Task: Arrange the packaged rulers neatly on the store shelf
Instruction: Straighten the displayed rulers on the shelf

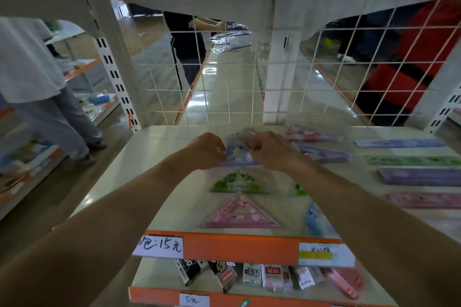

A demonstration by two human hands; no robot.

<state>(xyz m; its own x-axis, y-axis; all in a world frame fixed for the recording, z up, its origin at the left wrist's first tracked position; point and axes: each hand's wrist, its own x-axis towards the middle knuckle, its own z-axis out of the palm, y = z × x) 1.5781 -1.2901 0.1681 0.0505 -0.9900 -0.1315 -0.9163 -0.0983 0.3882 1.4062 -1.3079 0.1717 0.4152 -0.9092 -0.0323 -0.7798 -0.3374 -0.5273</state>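
Both my hands hold a clear packet with a blue triangular ruler (237, 151) above the cream shelf (159, 157). My left hand (208, 149) pinches its left side and my right hand (270, 148) pinches its right side. In front of it lie a green triangle packet (238, 182) and a pink triangle packet (242, 213) in a column. To the right, straight ruler packets lie in rows: blue (398, 143), green (411, 160), purple (419, 176), pink (421, 200). Two more packets, red (311, 133) and purple (321, 152), lie just past my right hand.
A white wire grid (249, 82) closes the shelf's back. The orange front edge (239, 247) carries price labels. A lower shelf holds small boxes (252, 275). A person in light clothes (37, 87) stands at the left; others stand behind the grid.
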